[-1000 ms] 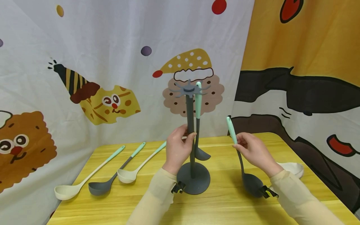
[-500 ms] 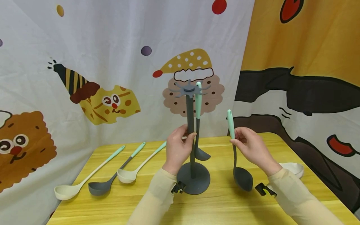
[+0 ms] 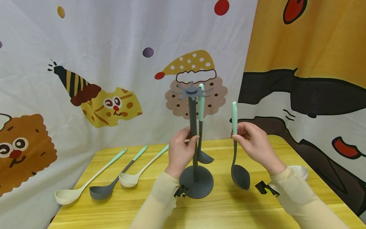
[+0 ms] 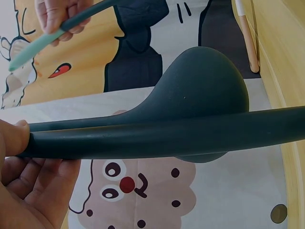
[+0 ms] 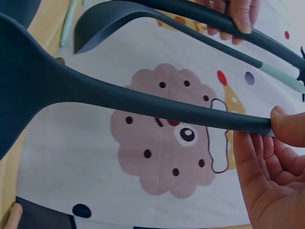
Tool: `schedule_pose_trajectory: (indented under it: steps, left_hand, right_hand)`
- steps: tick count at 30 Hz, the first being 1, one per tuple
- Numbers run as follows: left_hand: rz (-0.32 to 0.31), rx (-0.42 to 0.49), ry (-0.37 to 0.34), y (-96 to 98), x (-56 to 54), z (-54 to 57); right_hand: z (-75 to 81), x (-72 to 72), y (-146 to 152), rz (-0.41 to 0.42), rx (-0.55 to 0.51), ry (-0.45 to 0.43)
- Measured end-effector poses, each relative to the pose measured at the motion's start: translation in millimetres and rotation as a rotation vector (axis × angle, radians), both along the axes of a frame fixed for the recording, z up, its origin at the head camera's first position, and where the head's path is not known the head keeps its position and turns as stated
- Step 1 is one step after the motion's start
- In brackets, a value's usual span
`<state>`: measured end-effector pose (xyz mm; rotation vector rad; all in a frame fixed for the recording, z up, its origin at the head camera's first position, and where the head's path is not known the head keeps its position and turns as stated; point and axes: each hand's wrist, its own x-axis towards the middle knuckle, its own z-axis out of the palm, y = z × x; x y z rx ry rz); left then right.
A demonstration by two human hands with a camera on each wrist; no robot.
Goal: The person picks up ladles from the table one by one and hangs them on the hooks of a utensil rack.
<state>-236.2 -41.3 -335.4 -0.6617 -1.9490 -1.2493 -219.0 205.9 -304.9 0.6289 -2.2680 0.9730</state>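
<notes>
My left hand (image 3: 183, 152) grips the post of a dark grey utensil stand (image 3: 193, 117), whose round base rests on the table. From the stand's hooked top hangs a dark grey ladle (image 3: 205, 157) with a mint handle, to the right of the post. Right of the stand, my right hand (image 3: 257, 144) pinches a second dark grey ladle (image 3: 240, 176) where its mint handle meets the grey shaft. This ladle is nearly upright, bowl down and above the table. In the right wrist view, thumb and fingers (image 5: 286, 126) hold the end of its shaft (image 5: 157, 106).
On the left of the wooden table (image 3: 137, 210) lie a cream ladle (image 3: 68, 196), a dark grey ladle (image 3: 101, 192) and another cream ladle (image 3: 129, 180). A white utensil (image 3: 300, 171) lies partly behind the right forearm. A printed curtain (image 3: 120, 38) hangs behind the table.
My right hand has lifted its ladle and moved it left towards the stand, and the ladle has swung closer to upright. The left hand and the stand have stayed in place.
</notes>
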Motion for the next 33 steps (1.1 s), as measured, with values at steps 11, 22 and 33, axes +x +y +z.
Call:
schedule_pose_trajectory:
  steps: [11,22,33]
  left_hand:
    - [0.006,-0.004,0.003,0.1,-0.5,-0.7]
    - [0.003,0.002,0.003,-0.6,-1.2,-2.2]
    - [0.009,-0.002,0.005,0.0,-1.2,-2.1]
  right_hand:
    - [17.9,4.3,-9.0,0.021,-0.032,0.022]
    - [35.6,6.7,-20.7,0.075,-0.085,0.016]
    - [42.2,7.5,-29.1,0.113,-0.124,0.012]
